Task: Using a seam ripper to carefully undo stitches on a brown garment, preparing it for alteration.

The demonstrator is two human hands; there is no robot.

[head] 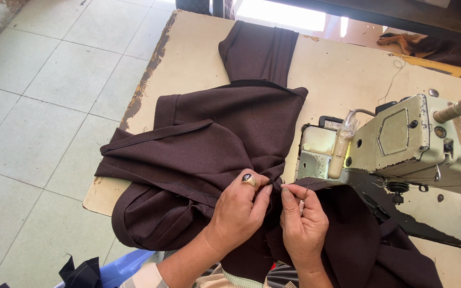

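A dark brown garment (214,144) lies spread over the cream sewing table (188,58), with part of it hanging off the near edge. My left hand (238,210), wearing a ring, pinches a fold of the fabric near the seam. My right hand (302,221) pinches the same edge right beside it, fingertips almost touching those of the left. Both hands sit just in front of the needle end of the pale sewing machine (401,141), which stands to the right.
A tiled floor (44,106) lies left of the table. A blue plastic container (124,269) with dark fabric scraps sits below the near edge. Another brownish cloth (422,45) lies at the far right. The table's left edge is worn.
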